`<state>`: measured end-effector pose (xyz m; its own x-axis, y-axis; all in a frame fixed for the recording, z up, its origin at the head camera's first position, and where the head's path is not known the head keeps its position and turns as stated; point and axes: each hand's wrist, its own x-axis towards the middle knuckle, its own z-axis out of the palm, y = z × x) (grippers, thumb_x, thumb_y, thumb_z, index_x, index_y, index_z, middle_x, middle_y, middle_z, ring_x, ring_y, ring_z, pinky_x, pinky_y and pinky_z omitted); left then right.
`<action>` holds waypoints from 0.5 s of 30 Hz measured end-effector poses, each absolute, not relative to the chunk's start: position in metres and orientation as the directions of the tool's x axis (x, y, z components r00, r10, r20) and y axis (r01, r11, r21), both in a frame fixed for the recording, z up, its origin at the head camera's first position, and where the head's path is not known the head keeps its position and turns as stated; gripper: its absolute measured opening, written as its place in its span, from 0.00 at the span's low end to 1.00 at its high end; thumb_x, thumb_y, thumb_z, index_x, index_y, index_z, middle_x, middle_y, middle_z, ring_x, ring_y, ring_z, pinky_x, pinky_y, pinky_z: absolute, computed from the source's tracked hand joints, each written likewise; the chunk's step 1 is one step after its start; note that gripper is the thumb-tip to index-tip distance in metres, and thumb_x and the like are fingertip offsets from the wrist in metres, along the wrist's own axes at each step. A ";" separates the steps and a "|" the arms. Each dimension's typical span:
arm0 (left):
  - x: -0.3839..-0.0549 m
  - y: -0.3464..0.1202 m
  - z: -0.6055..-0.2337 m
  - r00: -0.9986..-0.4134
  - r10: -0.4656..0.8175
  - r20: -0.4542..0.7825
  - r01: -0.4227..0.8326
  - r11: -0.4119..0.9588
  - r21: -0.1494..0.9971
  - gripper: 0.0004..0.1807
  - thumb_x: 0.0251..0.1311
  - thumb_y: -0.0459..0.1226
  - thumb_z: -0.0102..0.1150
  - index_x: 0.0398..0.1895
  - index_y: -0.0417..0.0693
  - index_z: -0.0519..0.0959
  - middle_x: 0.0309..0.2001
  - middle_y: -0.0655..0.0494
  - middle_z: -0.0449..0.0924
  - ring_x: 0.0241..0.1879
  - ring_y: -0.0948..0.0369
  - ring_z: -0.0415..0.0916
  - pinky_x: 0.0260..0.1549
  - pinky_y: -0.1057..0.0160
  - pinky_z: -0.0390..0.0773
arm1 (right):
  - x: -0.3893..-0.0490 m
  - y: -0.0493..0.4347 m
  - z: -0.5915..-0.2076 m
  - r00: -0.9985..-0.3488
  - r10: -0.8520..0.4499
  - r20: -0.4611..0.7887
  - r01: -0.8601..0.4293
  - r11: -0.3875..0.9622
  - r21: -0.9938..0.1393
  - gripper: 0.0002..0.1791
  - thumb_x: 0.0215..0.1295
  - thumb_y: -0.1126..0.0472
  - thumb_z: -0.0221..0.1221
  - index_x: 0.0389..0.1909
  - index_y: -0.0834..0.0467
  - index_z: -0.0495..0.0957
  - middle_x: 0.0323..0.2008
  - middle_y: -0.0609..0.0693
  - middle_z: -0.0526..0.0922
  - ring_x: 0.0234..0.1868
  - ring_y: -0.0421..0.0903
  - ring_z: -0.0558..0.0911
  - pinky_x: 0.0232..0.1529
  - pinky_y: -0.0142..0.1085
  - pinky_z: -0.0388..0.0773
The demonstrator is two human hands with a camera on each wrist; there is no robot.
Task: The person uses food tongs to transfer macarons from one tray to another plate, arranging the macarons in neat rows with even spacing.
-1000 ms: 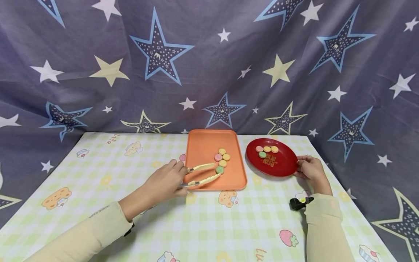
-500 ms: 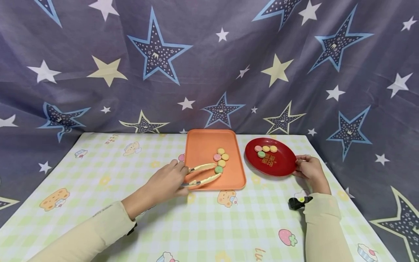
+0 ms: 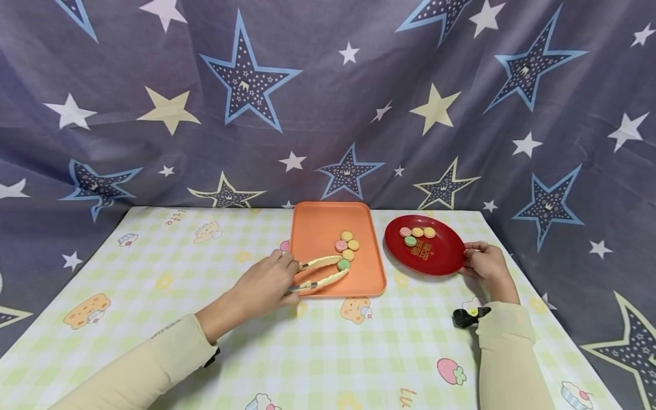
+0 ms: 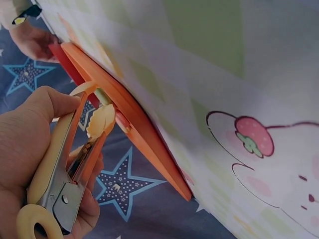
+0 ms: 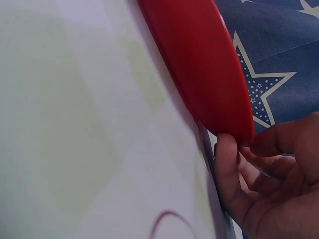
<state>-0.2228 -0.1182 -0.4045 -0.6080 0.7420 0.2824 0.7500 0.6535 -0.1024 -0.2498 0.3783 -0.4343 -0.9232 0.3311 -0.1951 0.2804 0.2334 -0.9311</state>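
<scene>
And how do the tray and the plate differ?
The tray is orange and rectangular; the plate is red and round. The tray carries five macarons, the plate four. The right hand pinches the plate's rim, not the tray's. Both hold pink, yellow and green macarons.

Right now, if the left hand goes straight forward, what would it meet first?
Its tongs would likely meet the green macaron at their tips, on the orange tray; contact now is unclear.
</scene>
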 end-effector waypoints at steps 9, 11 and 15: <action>-0.222 -0.118 -0.403 -0.585 0.746 0.318 0.758 0.642 -0.111 0.17 0.54 0.43 0.63 0.41 0.40 0.82 0.38 0.50 0.78 0.36 0.55 0.68 0.36 0.60 0.72 | -0.250 0.379 -0.435 -0.927 0.323 -0.189 0.273 0.236 -0.933 0.22 0.79 0.66 0.42 0.67 0.73 0.64 0.34 0.49 0.80 0.27 0.39 0.82 0.32 0.34 0.84; -0.223 -0.117 -0.402 -0.575 0.746 0.336 0.761 0.638 -0.115 0.17 0.54 0.42 0.63 0.42 0.40 0.82 0.40 0.49 0.79 0.38 0.55 0.69 0.39 0.60 0.73 | -0.249 0.378 -0.434 -0.927 0.326 -0.186 0.273 0.243 -0.931 0.22 0.79 0.66 0.42 0.67 0.72 0.64 0.34 0.50 0.80 0.27 0.39 0.82 0.33 0.34 0.84; -0.224 -0.112 -0.398 -0.557 0.751 0.354 0.768 0.628 -0.124 0.17 0.57 0.43 0.63 0.43 0.39 0.83 0.39 0.49 0.79 0.37 0.56 0.68 0.41 0.60 0.72 | -0.249 0.377 -0.434 -0.924 0.335 -0.186 0.278 0.249 -0.928 0.21 0.79 0.66 0.41 0.66 0.72 0.65 0.35 0.50 0.79 0.27 0.38 0.82 0.33 0.34 0.85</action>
<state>-0.2243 -0.1123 -0.3982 -0.5571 0.7512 0.3540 0.7683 0.6281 -0.1236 -0.2490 0.3772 -0.4339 -0.9236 0.3349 -0.1865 0.2776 0.2490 -0.9279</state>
